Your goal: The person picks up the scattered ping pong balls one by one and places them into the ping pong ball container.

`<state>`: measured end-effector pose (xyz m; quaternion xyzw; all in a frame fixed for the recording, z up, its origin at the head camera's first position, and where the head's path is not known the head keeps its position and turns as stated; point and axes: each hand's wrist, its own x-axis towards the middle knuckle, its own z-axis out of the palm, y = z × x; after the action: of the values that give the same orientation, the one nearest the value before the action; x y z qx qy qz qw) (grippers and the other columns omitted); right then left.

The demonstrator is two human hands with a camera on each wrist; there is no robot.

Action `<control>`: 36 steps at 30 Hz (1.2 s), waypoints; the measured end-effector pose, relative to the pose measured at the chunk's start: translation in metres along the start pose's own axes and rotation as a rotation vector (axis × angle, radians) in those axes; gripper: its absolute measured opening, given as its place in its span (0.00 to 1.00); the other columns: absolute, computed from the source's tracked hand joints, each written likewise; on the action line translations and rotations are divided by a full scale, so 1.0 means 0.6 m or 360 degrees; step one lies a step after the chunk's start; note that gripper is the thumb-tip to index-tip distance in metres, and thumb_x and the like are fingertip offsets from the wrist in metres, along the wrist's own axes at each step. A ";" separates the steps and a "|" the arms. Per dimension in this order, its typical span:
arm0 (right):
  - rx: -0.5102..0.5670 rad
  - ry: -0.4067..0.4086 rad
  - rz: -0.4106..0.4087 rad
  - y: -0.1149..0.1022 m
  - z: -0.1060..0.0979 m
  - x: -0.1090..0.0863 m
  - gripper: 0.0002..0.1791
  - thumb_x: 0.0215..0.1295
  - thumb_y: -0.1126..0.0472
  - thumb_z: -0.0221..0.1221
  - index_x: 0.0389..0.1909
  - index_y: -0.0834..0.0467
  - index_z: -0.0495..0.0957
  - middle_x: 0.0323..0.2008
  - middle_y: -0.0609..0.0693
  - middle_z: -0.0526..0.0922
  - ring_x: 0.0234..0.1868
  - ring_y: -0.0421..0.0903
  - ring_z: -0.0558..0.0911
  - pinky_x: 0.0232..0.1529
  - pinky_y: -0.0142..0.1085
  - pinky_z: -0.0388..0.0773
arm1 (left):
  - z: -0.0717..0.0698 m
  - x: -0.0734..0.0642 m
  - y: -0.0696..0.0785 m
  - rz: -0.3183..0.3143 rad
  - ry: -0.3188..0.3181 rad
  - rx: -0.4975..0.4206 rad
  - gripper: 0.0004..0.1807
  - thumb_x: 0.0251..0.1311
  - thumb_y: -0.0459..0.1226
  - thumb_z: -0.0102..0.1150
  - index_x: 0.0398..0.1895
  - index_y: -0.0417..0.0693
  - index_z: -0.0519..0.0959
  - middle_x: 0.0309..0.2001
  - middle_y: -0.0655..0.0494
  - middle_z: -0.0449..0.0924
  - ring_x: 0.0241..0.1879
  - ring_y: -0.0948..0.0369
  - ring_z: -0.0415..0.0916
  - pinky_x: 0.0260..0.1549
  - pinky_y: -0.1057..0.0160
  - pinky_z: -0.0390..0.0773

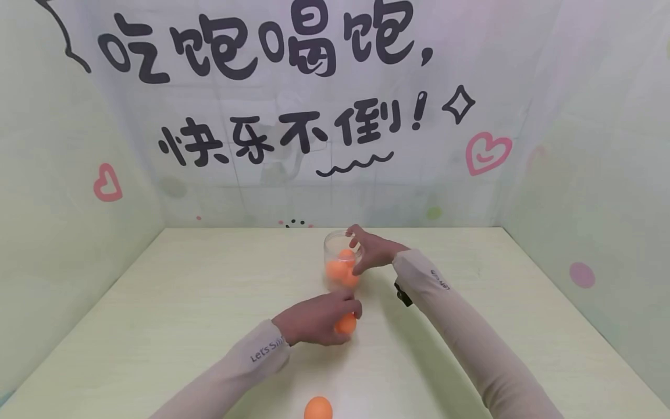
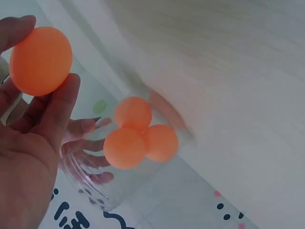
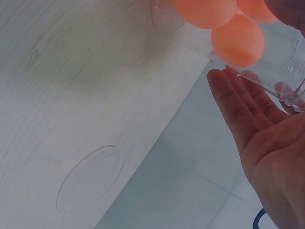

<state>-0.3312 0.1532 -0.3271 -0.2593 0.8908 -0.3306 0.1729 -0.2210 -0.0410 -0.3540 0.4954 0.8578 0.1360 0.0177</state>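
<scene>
My left hand grips an orange ping-pong ball between thumb and fingers, just in front of a clear jar. Inside the jar lie three orange balls, touching one another. At the jar's right side, my right hand holds it, thumb toward the front and fingers round the far side near the rim. Those fingers show through the clear wall in the left wrist view. One more orange ball sits at the bottom of the head view, apart from both hands.
A clear round disc, like a lid, lies on the pale wooden table near its edge. Printed cloth walls enclose the table at the back and both sides. A small black device is under the right sleeve.
</scene>
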 end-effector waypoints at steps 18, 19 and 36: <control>-0.0038 0.0051 -0.0018 -0.001 0.005 -0.002 0.44 0.47 0.68 0.67 0.63 0.58 0.51 0.58 0.62 0.69 0.51 0.54 0.76 0.49 0.40 0.75 | -0.027 -0.005 -0.051 -0.0301 0.0424 -0.0151 0.12 0.53 0.34 0.64 0.40 0.46 0.74 0.39 0.54 0.70 0.34 0.63 0.68 0.33 0.68 0.71; -0.0034 0.0057 -0.0016 -0.001 0.006 -0.001 0.44 0.47 0.68 0.67 0.62 0.58 0.51 0.57 0.62 0.69 0.50 0.54 0.77 0.48 0.40 0.75 | -0.028 -0.003 -0.052 -0.0341 0.0430 -0.0143 0.12 0.53 0.34 0.64 0.40 0.46 0.74 0.39 0.54 0.70 0.34 0.62 0.68 0.33 0.68 0.71; -0.0017 0.0034 0.0034 0.002 0.007 0.004 0.44 0.49 0.67 0.68 0.63 0.57 0.51 0.59 0.61 0.67 0.52 0.54 0.76 0.51 0.42 0.74 | -0.040 0.010 -0.065 -0.0586 0.0508 0.0081 0.13 0.50 0.32 0.64 0.39 0.43 0.75 0.34 0.53 0.68 0.28 0.61 0.65 0.30 0.66 0.71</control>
<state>-0.3316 0.1504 -0.3312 -0.2473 0.8971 -0.3266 0.1655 -0.2610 -0.0592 -0.3402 0.3033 0.9286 0.1854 -0.1062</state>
